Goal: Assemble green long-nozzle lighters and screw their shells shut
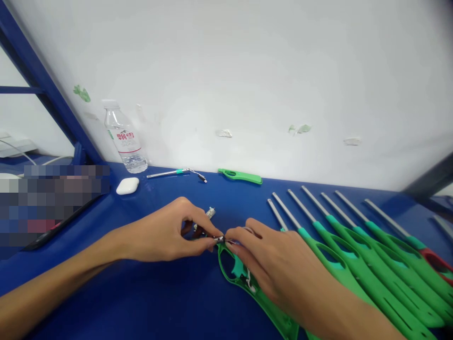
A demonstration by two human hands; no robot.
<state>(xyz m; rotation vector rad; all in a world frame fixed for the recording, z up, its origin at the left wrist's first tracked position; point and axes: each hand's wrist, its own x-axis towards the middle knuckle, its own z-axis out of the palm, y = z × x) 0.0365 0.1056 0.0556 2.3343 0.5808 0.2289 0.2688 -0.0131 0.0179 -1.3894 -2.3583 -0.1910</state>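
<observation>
My left hand (166,231) is closed in a pinch on a small silvery metal piece (220,239). My right hand (279,259) meets it there, thumb and forefinger pressed together at the other end of that piece; what exactly lies between them is hidden. Under both hands rests an opened green lighter casing (271,309), with a teal trigger (238,267) and white wires inside. Just behind my left fingers a small translucent part with a metal tip (211,213) shows in part.
Several green long-nosed lighters (354,250) lie fanned out at right, beside a red one (437,262). Along the wall are a metal lighter tube with wires (166,174), a green casing half (244,176), a water bottle (125,141) and a white earbud case (128,186).
</observation>
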